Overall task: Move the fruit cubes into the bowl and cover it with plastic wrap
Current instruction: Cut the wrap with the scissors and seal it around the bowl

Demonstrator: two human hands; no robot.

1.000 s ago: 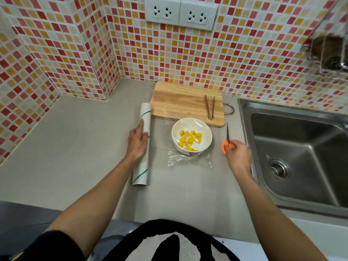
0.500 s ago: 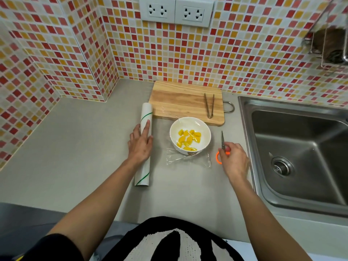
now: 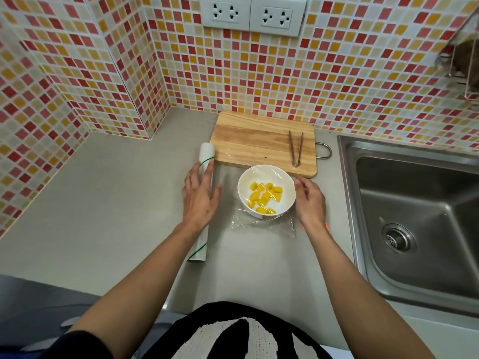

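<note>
Head view: we see both hands flank the bowl (image 3: 267, 191).
Bowl: near the board (image 3: 261, 141), fruit cubes (image 3: 264, 196) under wrap (image 3: 264, 224).
Left hand (image 3: 201, 200): we see it flat on the roll (image 3: 203, 203).
Right hand (image 3: 309, 203): loosely curved, fingertips at the bowl's right rim.

A white bowl (image 3: 267, 191) of yellow fruit cubes (image 3: 264, 197) stands on the grey bench (image 3: 103, 203) under a sheet of plastic wrap (image 3: 261, 224). The left hand (image 3: 201, 199) lies flat on the wrap roll (image 3: 203, 200), and the right hand (image 3: 309, 202) touches the bowl's right rim with fingers loosely bent. Behind the bowl, tongs (image 3: 296, 149) lie on a wooden cutting board (image 3: 256, 141), beside a steel sink (image 3: 414, 216).
</note>
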